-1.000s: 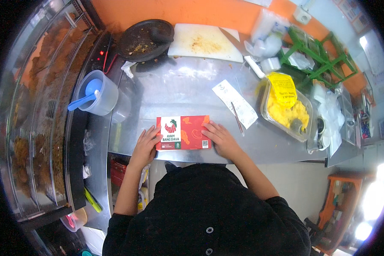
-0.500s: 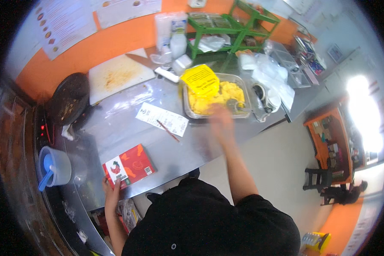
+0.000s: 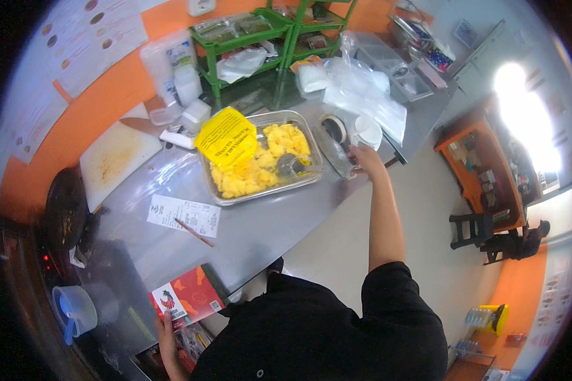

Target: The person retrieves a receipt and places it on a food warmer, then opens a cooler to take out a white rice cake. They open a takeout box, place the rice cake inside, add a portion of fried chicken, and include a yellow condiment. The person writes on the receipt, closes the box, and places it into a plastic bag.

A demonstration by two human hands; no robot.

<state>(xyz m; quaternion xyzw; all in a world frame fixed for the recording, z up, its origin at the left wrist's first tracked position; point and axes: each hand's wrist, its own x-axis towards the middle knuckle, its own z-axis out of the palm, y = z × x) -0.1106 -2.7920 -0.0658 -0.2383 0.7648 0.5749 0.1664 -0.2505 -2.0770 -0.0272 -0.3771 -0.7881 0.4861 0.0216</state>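
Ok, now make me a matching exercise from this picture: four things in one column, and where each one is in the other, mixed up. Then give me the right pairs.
Things:
1. Red and white box
2. Thin brown stick
3. Yellow packet
4. Green rack

Places:
A. Lying partly over the yellow food in the clear container
B. Near the orange wall, beyond the clear container
C. Under the fingers of the left hand
D. Lying partly on the white paper slip

Right pairs: 1-C, 2-D, 3-A, 4-B.
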